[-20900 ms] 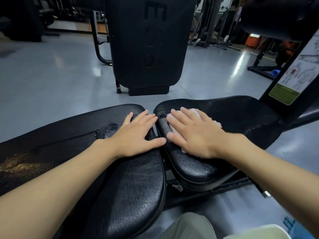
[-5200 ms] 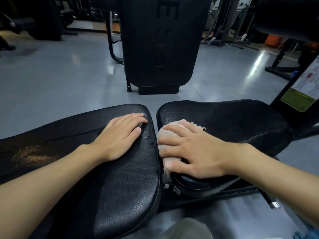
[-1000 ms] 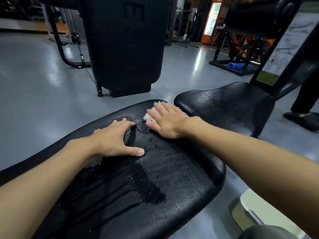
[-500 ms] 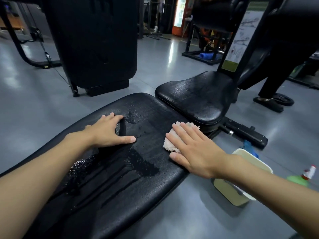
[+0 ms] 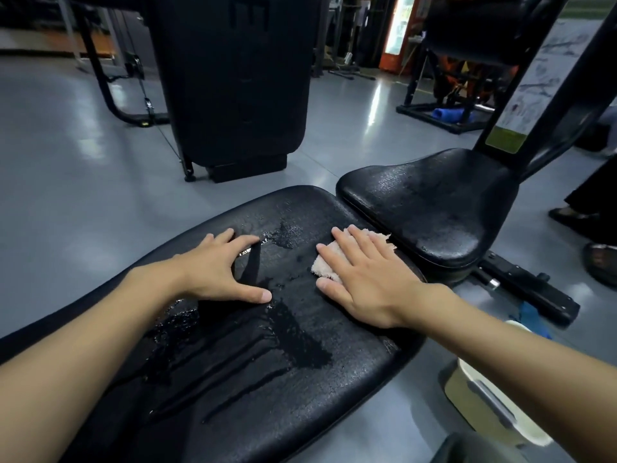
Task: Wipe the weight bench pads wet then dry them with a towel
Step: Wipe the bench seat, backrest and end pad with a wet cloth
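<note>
One cloth [image 5: 326, 264] nearer seat pad [image 5: 434, 208]

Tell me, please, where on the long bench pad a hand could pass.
The strip of the long pad between the left hand and right hand is bare, as is the wet-streaked stretch nearer you. The seat pad is bare. It is crowded where the right hand presses the cloth.

Two bare forearms, bare left hand [image 5: 213, 269] and right hand [image 5: 364, 285], short nails.

Black pads [image 5: 334, 379], pale pink cloth [image 5: 325, 262]
</note>
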The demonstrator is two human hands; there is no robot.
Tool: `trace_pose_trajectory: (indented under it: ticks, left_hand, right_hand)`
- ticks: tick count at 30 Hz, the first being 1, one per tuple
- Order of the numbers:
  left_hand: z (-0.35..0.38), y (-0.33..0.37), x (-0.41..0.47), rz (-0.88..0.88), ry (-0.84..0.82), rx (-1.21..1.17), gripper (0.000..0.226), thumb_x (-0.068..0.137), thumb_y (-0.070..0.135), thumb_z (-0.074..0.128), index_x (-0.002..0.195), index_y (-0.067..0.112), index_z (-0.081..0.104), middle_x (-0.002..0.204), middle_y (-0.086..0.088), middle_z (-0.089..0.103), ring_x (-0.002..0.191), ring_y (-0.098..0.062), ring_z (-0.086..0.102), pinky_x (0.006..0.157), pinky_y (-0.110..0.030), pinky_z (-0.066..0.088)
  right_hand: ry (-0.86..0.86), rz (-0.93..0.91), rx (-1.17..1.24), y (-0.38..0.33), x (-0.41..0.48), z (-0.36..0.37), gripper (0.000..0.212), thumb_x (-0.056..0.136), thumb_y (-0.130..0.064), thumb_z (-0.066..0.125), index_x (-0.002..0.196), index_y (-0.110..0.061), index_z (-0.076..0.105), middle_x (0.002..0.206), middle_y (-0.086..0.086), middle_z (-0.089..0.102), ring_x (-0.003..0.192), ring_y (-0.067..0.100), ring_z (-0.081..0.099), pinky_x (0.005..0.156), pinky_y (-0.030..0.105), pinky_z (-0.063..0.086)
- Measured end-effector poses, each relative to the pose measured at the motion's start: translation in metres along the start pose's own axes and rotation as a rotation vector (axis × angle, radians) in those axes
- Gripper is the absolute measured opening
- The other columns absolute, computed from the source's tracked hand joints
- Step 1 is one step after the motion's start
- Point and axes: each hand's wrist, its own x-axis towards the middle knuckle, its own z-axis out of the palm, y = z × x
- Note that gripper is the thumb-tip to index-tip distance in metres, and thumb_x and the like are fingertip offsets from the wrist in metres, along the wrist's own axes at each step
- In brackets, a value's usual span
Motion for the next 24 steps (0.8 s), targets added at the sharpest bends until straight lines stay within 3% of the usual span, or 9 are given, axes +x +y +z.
trace_pose_trajectory:
  ticks: [6, 10, 14, 17, 20, 24]
  left_hand:
    - [0.002, 0.003, 0.000, -0.026, 0.023, -0.015, 0.128, 0.035, 0.099, 0.059, 0.145, 0.059, 0.008, 0.167, 0.007, -0.004, 0.153, -0.020, -0.007, 0.113, -0.069, 0.019]
    - [0.001, 0.009, -0.001, -0.058, 0.031, -0.027, 0.123, 0.046, 0.087, 0.071, 0.147, 0.053, 0.011, 0.166, 0.011, -0.003, 0.153, -0.018, -0.007, 0.113, -0.070, 0.016]
    - [0.003, 0.012, -0.002, -0.095, 0.069, -0.031, 0.128, 0.048, 0.082, 0.075, 0.150, 0.034, 0.014, 0.161, 0.014, 0.016, 0.152, -0.014, 0.008, 0.116, -0.058, 0.022]
    - [0.003, 0.013, -0.002, -0.099, 0.067, -0.036, 0.130, 0.048, 0.083, 0.075, 0.151, 0.034, 0.013, 0.164, 0.013, 0.012, 0.153, -0.011, 0.000, 0.117, -0.058, 0.019]
    - [0.001, 0.015, -0.004, -0.120, 0.062, -0.048, 0.123, 0.047, 0.082, 0.077, 0.146, 0.036, 0.018, 0.156, 0.014, 0.024, 0.151, -0.015, 0.013, 0.114, -0.058, 0.024]
    - [-0.001, 0.012, -0.003, -0.098, 0.035, -0.083, 0.141, 0.023, 0.097, 0.064, 0.142, 0.035, 0.021, 0.142, 0.012, 0.032, 0.145, -0.017, 0.024, 0.114, -0.056, 0.029]
  right_hand:
    - [-0.028, 0.008, 0.027, -0.001, 0.081, -0.006, 0.060, 0.100, -0.059, 0.006, 0.157, -0.041, 0.003, 0.167, 0.001, -0.010, 0.152, 0.028, -0.015, 0.120, 0.053, -0.011]
    - [-0.050, 0.034, 0.037, -0.009, 0.141, -0.011, 0.059, 0.101, -0.058, 0.008, 0.157, -0.040, 0.003, 0.167, 0.002, -0.010, 0.152, 0.031, -0.015, 0.118, 0.057, -0.011]
    - [-0.072, 0.059, 0.040, -0.018, 0.187, -0.021, 0.061, 0.099, -0.060, 0.005, 0.157, -0.040, 0.006, 0.167, 0.000, -0.007, 0.152, 0.034, -0.012, 0.117, 0.063, -0.009]
    - [-0.075, 0.072, 0.057, -0.022, 0.204, -0.024, 0.059, 0.100, -0.059, 0.005, 0.156, -0.041, 0.014, 0.167, 0.001, 0.002, 0.152, 0.037, -0.005, 0.115, 0.067, -0.005]
    - [-0.076, 0.054, 0.032, -0.022, 0.201, -0.022, 0.057, 0.100, -0.057, 0.005, 0.156, -0.044, 0.007, 0.168, -0.001, -0.004, 0.152, 0.038, -0.007, 0.117, 0.064, -0.007]
    - [-0.059, -0.019, -0.018, -0.021, 0.164, -0.015, 0.058, 0.100, -0.057, 0.005, 0.156, -0.042, -0.004, 0.167, 0.000, -0.014, 0.151, 0.037, -0.013, 0.118, 0.059, -0.009]
